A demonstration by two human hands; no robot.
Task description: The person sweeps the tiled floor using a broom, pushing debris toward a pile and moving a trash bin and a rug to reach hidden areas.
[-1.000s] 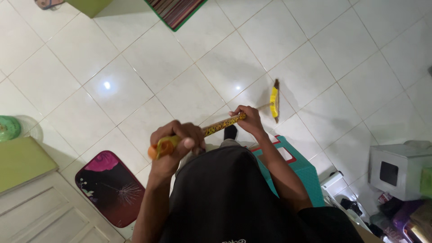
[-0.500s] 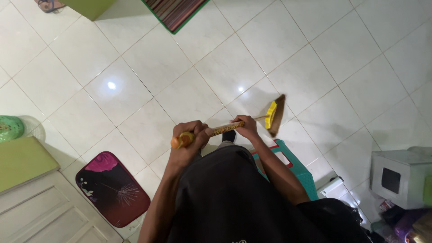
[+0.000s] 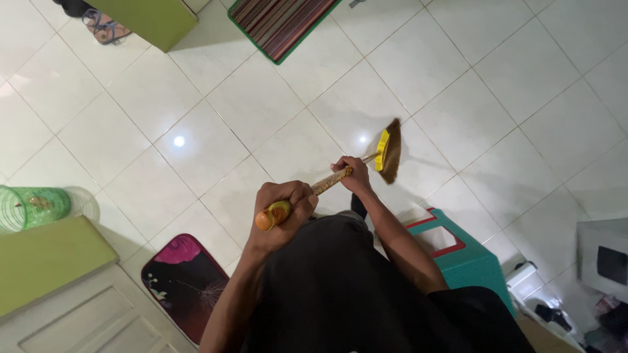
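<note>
While two hands [image 3: 314, 196] grip it, one broom [image 3: 387, 150] meets tile.

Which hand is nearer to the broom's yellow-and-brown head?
The right hand. It grips the broom handle just behind the broom head, while the left hand holds the orange top end of the handle, farther back near the body.

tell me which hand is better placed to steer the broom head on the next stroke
Probably the right hand. It grips the broom handle low down, close to the broom head on the tiled floor. The left hand holds the orange top end, nearer the body, more of a pivot.
</note>
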